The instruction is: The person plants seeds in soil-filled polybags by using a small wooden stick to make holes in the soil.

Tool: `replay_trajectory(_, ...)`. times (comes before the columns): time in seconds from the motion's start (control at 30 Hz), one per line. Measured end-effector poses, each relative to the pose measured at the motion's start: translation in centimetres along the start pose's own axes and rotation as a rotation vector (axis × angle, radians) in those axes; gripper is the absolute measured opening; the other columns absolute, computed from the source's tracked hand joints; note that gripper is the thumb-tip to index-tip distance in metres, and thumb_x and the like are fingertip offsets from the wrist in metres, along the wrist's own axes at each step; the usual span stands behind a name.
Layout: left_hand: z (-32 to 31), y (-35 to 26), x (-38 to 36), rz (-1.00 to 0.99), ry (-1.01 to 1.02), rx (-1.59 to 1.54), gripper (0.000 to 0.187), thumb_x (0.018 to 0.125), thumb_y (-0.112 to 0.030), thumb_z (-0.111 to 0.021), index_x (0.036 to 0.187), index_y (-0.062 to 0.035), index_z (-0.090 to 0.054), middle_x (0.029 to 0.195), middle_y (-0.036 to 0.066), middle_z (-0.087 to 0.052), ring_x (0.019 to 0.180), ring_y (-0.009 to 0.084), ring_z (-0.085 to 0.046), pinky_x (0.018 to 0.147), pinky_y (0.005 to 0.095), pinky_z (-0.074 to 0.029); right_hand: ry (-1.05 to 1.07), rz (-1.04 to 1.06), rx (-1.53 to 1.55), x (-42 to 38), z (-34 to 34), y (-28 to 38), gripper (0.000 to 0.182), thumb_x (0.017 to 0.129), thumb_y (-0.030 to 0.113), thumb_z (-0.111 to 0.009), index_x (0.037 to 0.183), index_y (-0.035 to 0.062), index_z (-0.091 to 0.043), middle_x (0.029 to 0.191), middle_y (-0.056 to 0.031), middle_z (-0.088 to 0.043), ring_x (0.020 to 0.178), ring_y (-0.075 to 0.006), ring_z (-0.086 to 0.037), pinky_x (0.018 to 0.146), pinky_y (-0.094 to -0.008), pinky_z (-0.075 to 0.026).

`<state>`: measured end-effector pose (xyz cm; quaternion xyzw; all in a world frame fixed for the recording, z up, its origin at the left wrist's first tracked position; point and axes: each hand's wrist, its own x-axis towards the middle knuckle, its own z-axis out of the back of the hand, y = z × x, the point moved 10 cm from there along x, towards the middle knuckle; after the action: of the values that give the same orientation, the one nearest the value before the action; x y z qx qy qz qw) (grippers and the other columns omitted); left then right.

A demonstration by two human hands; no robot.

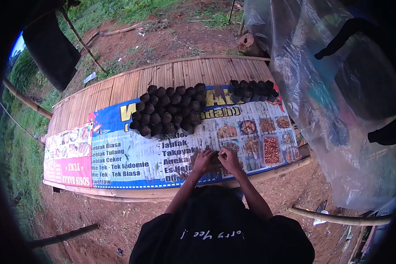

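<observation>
Near the front edge of the banner-covered table, my left hand point(203, 161) curls round the side of a small black soil-filled planting bag point(214, 161). My right hand point(229, 159) is closed in a pinch just above the right side of this bag; whatever is between its fingertips is too small to make out. To the right lies a clear tray point(270, 150) of reddish-brown seeds that look like peanuts. Beyond my hands, a large cluster of black soil-filled planting bags point(167, 110) stands upright, packed together. A smaller cluster of planting bags point(252, 90) stands at the far right.
A printed food banner point(119, 165) covers much of the bamboo table point(114, 90). Clear plastic sheeting point(312, 88) hangs at the right. Bamboo poles point(339, 216) jut out nearby, and a dark cloth point(50, 48) hangs at the upper left. Bare soil surrounds the table.
</observation>
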<state>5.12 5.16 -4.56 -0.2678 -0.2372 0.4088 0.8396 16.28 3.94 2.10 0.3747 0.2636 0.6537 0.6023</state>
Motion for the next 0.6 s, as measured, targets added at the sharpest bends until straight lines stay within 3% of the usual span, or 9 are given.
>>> replay_trajectory(0.07,-0.3,0.3,0.0,0.006,-0.005,-0.005,0.069,0.063,-0.038,-0.078,0.122,-0.008,-0.055,0.116,0.009,-0.057,0.104,0.0312,-0.052,0.09,0.0421,-0.042,-0.059,0.01,0.014,0.0,0.8,0.2,0.01,0.076,0.002,-0.061,0.083,-0.0004,-0.054,0.073,-0.0154,-0.06,0.072,-0.0306,-0.063,0.064,-0.0368,-0.048)
replay_trajectory(0.2,-0.5,0.6,-0.1,-0.004,-0.008,0.024,0.071,0.063,-0.039,-0.078,0.122,-0.0081,-0.055,0.118,0.009,-0.057,0.106,0.0311,-0.052,0.091,0.0427,-0.042,0.122,-0.115,0.08,0.0,-0.6,-0.7,0.01,0.076,0.001,-0.061,0.082,-0.0004,-0.054,0.074,-0.0145,-0.061,0.072,-0.0279,-0.063,0.064,-0.0352,-0.048)
replay_trajectory(0.27,-0.7,0.8,-0.1,0.016,-0.02,0.01,0.07,0.062,-0.033,-0.079,0.122,-0.0075,-0.055,0.117,0.011,-0.057,0.106,0.0323,-0.053,0.093,0.0433,-0.042,-0.014,-0.009,0.021,0.2,0.4,-0.2,0.009,0.077,0.002,-0.061,0.082,-0.0002,-0.054,0.073,-0.014,-0.061,0.07,-0.0257,-0.064,0.062,-0.0345,-0.048)
replay_trajectory(0.4,-0.8,0.7,0.1,0.03,0.005,0.009,0.069,0.061,-0.032,-0.079,0.121,-0.0073,-0.055,0.117,0.011,-0.057,0.105,0.0328,-0.054,0.092,0.0439,-0.043,0.076,0.063,-0.007,0.3,-0.3,1.0,0.009,0.077,0.002,-0.061,0.083,-0.0002,-0.054,0.073,-0.0137,-0.061,0.07,-0.0244,-0.064,0.061,-0.0342,-0.048)
replay_trajectory(0.5,-0.8,0.9,-0.1,0.049,-0.022,-0.011,0.069,0.061,-0.031,-0.08,0.12,-0.007,-0.055,0.118,0.011,-0.057,0.104,0.0332,-0.054,0.092,0.0439,-0.043,0.022,-0.029,0.107,0.3,0.1,0.8,0.009,0.077,0.002,-0.061,0.082,-0.0002,-0.054,0.074,-0.0141,-0.06,0.07,-0.0263,-0.063,0.062,-0.0347,-0.048)
replay_trajectory(0.6,-0.3,0.3,0.0,0.03,-0.046,-0.027,0.068,0.061,-0.03,-0.079,0.12,-0.007,-0.056,0.118,0.012,-0.057,0.103,0.0334,-0.055,0.092,0.0439,-0.043,0.056,0.063,0.024,0.1,-0.4,1.5,0.01,0.077,0.002,-0.061,0.083,0.0001,-0.054,0.074,-0.0142,-0.059,0.071,-0.0278,-0.062,0.062,-0.0353,-0.048)
